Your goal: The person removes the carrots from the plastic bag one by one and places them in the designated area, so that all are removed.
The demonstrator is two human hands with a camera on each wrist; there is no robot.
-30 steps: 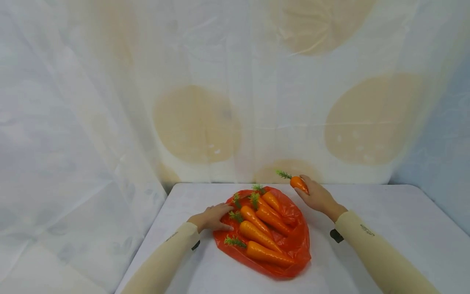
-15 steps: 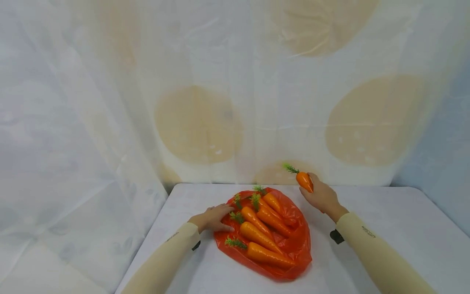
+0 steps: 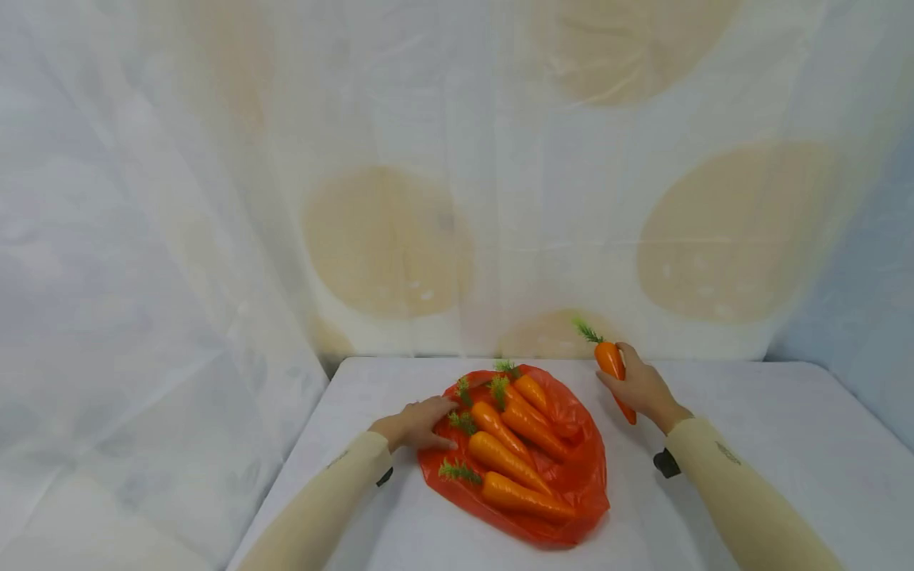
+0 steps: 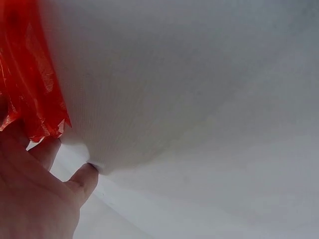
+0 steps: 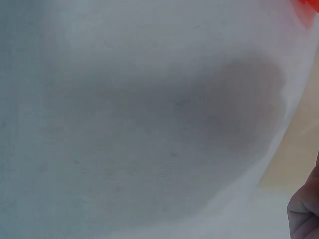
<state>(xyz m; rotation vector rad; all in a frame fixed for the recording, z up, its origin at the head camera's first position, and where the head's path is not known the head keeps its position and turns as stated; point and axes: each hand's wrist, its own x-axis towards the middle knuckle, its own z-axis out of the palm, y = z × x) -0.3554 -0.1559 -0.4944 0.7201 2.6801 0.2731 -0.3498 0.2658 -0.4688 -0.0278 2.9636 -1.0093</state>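
An orange carrot with a green leafy top is gripped in my right hand, above the table's far side. Its top points up and to the left, and its tip shows below the hand. To the left lies a red plastic bag, spread wide, with several carrots in it. My left hand rests on the bag's left edge, its fingers spread. In the left wrist view the fingertips lie beside the red plastic. The right wrist view shows only a sliver of the right hand and no carrot.
The white table reaches right of the bag and ends at its far edge. A pale curtain with tan round patches hangs behind it. White sheeting closes off the left side.
My right hand has moved to the right with its carrot, away from the bag, and the carrot has turned more upright. The left hand and the bag have stayed in place.
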